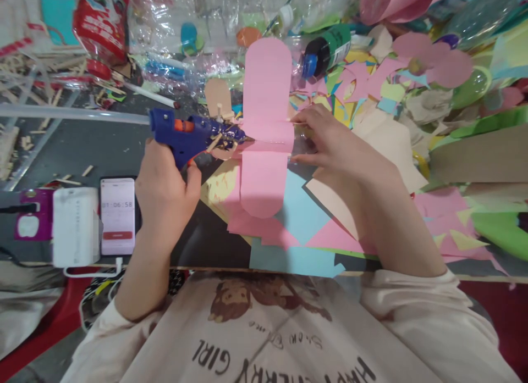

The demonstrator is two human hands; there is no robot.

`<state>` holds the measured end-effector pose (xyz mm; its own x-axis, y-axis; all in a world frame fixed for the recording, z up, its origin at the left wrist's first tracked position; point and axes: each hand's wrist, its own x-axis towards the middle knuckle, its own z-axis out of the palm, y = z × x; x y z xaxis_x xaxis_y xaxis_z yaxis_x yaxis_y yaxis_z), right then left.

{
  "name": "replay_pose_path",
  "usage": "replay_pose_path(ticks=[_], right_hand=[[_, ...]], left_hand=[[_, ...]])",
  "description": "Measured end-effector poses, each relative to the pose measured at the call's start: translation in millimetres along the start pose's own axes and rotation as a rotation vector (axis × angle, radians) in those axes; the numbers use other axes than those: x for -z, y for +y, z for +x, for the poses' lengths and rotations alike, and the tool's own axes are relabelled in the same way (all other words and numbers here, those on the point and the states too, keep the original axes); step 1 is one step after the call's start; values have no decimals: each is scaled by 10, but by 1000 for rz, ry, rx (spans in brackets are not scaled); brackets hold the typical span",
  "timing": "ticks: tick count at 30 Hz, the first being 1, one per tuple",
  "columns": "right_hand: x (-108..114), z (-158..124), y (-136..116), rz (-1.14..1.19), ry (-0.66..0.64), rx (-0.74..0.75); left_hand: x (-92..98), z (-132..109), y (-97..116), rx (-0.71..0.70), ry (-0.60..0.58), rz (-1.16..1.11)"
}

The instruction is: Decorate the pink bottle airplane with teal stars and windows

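Note:
My left hand is wrapped round the handle of a blue hot glue gun. A long translucent glue stick runs out of its back, and wood bits cling to its front. Its nozzle tip is at the middle of a pink paper cutout, a long shape with rounded ends and a raised band across it. My right hand grips the right side of that band between fingertips and thumb. Beneath the cutout lie pink, black and light blue paper sheets. A beige rounded paper piece sits behind the nozzle.
A phone showing a timer lies left, beside a white charger block. Behind are a red-labelled bottle, clear plastic and a dark green bottle. Paper scraps cover the right side; wood sticks lie far left.

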<state>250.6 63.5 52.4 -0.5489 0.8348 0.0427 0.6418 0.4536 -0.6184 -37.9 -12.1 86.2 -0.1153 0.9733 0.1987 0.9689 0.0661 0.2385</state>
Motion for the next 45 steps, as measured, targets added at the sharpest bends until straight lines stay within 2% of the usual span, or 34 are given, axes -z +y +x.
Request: replay_pose_path(ticks=[11,21,28,33,45], right_hand=[[-30,-2,8,-7,24,23],[-13,-7,-26,16,23,17],[-3,7,-9,-15,1,9],[-31,3,8,4,24,7],[-33,-5,11,1,15,14]], left_hand=[[24,-1,-21,28,-41,32],[-55,-1,-10,-41,47,4],[-79,32,108,-65,-28,-109],[-100,32,143,-96,-7,-113],[21,-1,18,2,-2,27]])
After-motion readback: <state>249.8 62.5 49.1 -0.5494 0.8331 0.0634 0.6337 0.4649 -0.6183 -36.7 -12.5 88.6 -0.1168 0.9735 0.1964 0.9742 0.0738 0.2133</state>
